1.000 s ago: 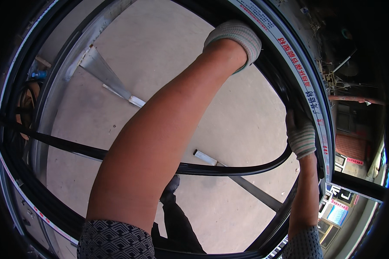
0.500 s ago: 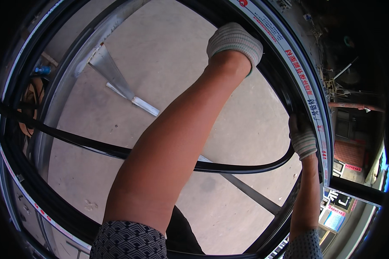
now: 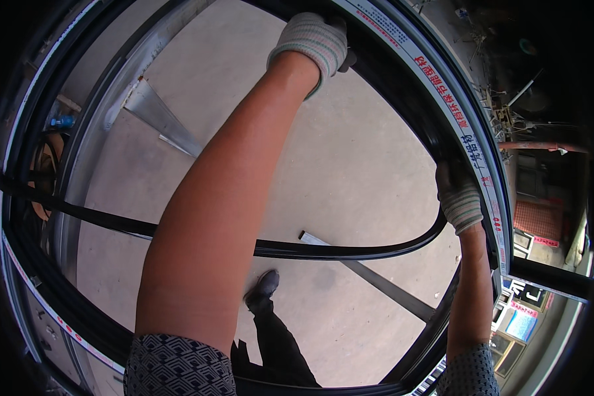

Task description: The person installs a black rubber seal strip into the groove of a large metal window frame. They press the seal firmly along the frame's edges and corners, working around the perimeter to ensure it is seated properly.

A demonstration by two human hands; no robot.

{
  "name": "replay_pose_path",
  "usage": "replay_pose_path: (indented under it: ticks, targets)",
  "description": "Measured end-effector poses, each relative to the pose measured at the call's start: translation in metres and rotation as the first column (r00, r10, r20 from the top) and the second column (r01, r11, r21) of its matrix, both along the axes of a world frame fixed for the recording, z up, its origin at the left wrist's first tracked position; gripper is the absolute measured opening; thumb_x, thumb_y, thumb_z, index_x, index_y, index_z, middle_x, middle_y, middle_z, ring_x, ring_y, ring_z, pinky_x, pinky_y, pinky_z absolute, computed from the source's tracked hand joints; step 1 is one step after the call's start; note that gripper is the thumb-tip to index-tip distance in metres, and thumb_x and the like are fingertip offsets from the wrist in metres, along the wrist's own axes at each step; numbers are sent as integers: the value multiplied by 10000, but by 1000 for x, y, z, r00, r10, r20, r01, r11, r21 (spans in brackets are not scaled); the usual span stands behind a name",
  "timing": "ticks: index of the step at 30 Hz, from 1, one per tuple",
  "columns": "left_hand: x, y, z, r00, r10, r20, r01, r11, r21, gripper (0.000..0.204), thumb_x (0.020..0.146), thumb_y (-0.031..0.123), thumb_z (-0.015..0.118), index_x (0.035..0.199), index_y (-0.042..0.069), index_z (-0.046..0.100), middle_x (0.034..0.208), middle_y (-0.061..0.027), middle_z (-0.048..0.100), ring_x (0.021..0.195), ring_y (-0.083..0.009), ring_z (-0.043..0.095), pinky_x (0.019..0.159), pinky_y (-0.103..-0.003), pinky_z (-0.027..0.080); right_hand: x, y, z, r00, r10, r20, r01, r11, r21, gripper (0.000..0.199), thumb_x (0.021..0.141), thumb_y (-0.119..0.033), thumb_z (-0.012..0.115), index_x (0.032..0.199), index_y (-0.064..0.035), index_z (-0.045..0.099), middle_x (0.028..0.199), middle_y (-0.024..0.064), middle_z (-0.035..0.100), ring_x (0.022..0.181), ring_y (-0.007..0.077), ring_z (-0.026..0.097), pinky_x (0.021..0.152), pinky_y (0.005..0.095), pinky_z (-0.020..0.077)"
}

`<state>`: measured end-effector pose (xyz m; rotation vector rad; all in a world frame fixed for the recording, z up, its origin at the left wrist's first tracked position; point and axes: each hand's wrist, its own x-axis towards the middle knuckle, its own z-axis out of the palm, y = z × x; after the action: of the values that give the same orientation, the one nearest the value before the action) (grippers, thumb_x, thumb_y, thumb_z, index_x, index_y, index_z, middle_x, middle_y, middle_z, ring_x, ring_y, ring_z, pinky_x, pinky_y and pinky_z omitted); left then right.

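A large dark window frame (image 3: 402, 109) with a printed protective film along its outer face surrounds the view. My left hand (image 3: 309, 41), in a striped knit glove with dark fingertips, lies at the frame's far inner edge. Its fingers are curled closed there, and what they hold is hidden. A long black flexible strip (image 3: 350, 252), seemingly rubber, crosses the opening from the left side and bends up at the right. Where it meets the frame, my right hand (image 3: 460, 198), gloved the same way, is closed on it; the fingertips are partly hidden against the dark frame.
Through the opening show a concrete floor (image 3: 350, 178), metal support bars (image 3: 389, 290) and a dark shoe (image 3: 265, 284). A blue bottle (image 3: 63, 121) stands beyond the left side. To the right are a reddish pipe (image 3: 534, 146) and stacked panels and frames (image 3: 518, 317).
My left hand has moved left and farther away along the frame's edge. My right hand stays at about the same spot by the strip's bend. A shoe has come into view below.
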<state>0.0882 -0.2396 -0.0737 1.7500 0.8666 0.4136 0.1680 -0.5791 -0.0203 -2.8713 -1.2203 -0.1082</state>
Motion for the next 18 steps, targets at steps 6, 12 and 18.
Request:
replay_pose_path:
  ticks: [6,12,18]
  targets:
    - [0,14,2,961,122,247,-7,908,-419,352,1085,320,471,951,67,675,683,-124,695,453,-182,591,418,-329,433,1,0,-1,998,53,42,-53,999,-12,210,1010,-208,597,960,-14,660,891,224,689,816,412,651,781,442,529]
    - [-4,25,3,970,-24,243,121,912,-393,351,1081,306,471,944,56,675,709,-109,708,533,-177,624,445,-322,457,6,-7,-10,1000,-20,-21,21,998,61,217,1008,-208,598,992,-5,672,911,248,690,851,430,654,817,460,527]
    - [-3,40,3,957,128,260,-10,912,-410,393,1082,360,457,924,70,669,685,-103,688,463,-178,583,413,-312,424,4,-7,-7,1000,13,12,-13,999,29,217,1001,-211,613,972,-5,672,891,247,690,836,424,656,808,456,534]
